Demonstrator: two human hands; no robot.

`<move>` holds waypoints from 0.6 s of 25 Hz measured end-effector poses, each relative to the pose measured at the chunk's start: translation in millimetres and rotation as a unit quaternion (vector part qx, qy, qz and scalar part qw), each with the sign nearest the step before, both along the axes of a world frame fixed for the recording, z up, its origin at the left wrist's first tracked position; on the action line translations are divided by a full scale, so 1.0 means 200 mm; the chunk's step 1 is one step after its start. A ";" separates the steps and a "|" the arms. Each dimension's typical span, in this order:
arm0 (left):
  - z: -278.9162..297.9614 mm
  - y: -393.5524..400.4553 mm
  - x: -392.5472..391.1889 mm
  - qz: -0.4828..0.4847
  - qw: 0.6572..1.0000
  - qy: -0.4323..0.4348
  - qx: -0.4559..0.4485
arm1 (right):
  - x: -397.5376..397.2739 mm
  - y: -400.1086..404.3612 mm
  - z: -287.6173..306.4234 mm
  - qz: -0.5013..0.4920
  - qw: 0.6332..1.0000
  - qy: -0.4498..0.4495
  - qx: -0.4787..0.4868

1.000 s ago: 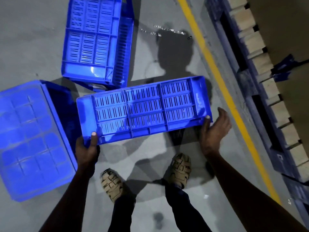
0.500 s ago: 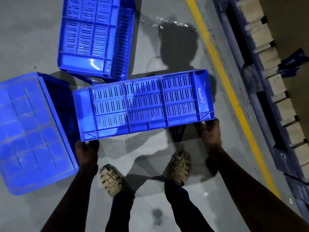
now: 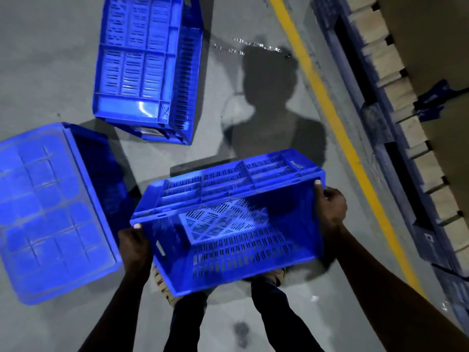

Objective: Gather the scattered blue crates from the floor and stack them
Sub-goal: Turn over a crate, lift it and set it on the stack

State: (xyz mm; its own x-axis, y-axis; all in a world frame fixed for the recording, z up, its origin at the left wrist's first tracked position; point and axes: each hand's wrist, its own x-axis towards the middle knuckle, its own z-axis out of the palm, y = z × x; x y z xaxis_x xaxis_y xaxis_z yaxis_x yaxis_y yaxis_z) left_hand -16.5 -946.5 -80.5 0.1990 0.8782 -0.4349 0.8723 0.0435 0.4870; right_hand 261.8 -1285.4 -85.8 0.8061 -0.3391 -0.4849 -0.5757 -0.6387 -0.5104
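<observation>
I hold a blue slotted crate (image 3: 228, 219) off the floor in front of my legs, tipped so its open side faces me. My left hand (image 3: 133, 243) grips its left end and my right hand (image 3: 330, 207) grips its right end. A second slotted blue crate (image 3: 144, 67) lies on the floor ahead, bottom side up. At the left, a third blue crate (image 3: 48, 212) with a solid ribbed base lies upside down on the floor.
A yellow line (image 3: 332, 118) runs diagonally across the grey concrete floor on the right. Beyond it stands a row of blue pallets with wooden blocks (image 3: 406, 138). My sandalled feet are mostly hidden under the held crate.
The crate was held with its slotted base facing up at me; it has rotated toward me and shifted right, so its inside now shows. Both hands stayed on its ends.
</observation>
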 end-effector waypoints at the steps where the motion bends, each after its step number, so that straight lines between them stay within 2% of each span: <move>1: -0.06 0.00 -0.03 0.018 1.000 0.008 -0.007 | -0.02 0.00 -0.04 0.013 1.000 0.009 -0.008; 5: -0.52 0.13 -0.28 0.064 0.995 0.039 -0.059 | 0.00 0.03 -0.13 0.122 0.992 -0.011 0.001; 7: -0.78 0.26 -0.42 0.056 0.996 0.020 -0.071 | 0.07 0.10 -0.20 0.186 0.982 -0.033 0.031; 12: -0.71 0.26 -0.25 0.043 0.993 -0.037 -0.104 | 0.13 0.23 -0.41 0.253 0.965 -0.003 0.072; 15: -0.63 0.15 -0.21 0.066 0.989 -0.063 -0.119 | 0.06 0.23 -0.44 0.258 0.963 -0.029 0.076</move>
State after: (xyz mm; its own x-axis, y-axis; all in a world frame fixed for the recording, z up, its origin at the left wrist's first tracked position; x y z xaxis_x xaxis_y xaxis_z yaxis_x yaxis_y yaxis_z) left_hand -57.9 -915.8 -206.4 0.1557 0.7754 -0.6119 0.7846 0.2793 0.5536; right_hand 274.5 -1238.8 -173.5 0.8753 0.1842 -0.4471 -0.1704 -0.7478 -0.6417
